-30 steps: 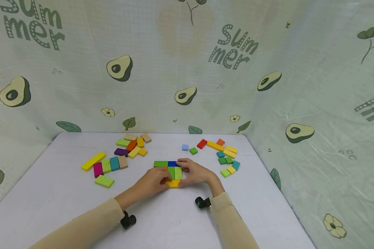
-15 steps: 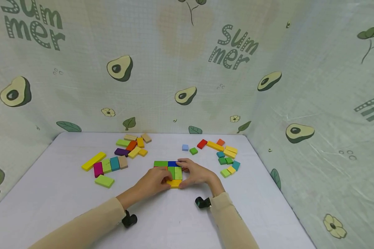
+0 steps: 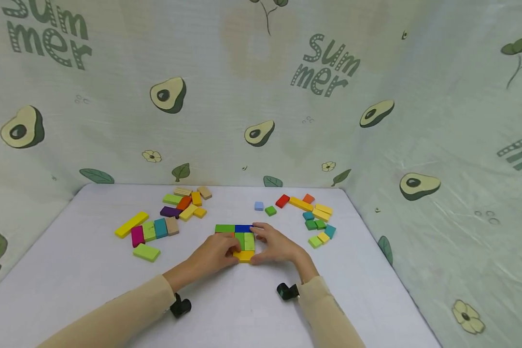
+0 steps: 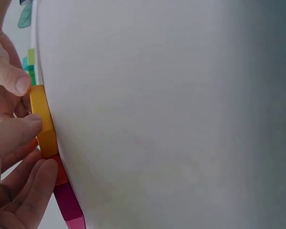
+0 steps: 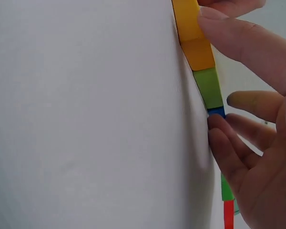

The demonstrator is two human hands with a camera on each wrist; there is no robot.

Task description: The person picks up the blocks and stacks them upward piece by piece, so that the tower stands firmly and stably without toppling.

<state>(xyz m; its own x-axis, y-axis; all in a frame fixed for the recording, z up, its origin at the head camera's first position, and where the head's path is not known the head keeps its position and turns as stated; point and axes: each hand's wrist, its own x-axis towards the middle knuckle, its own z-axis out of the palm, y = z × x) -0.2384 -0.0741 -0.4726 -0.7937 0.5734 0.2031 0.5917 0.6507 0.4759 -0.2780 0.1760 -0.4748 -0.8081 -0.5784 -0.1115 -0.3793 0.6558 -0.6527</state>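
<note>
At the table's middle lies a flat group of coloured blocks, with a green block [image 3: 224,228] and a blue block [image 3: 243,228] along its back and light green blocks [image 3: 249,241] inside. My left hand [image 3: 215,252] bends over the group's left side. Its thumb and fingers pinch the yellow block [image 4: 41,107] at the front, and other fingertips lie by an orange block [image 4: 60,171]. My right hand [image 3: 278,246] is spread at the right side. Its thumb touches the yellow block's right end, and its fingertips are close to the blue block. The left hand hides part of the group.
Loose blocks lie at the left, among them a long yellow one [image 3: 132,224], a lime one [image 3: 146,252] and a purple one [image 3: 170,212]. More are scattered at the right, including a red block [image 3: 282,201] and a pale blue cube [image 3: 259,206]. Printed cloth walls stand behind.
The left hand has shifted slightly to the right along the yellow block. The right hand's fingertips have drawn back a little to the right, showing more of the blue block.
</note>
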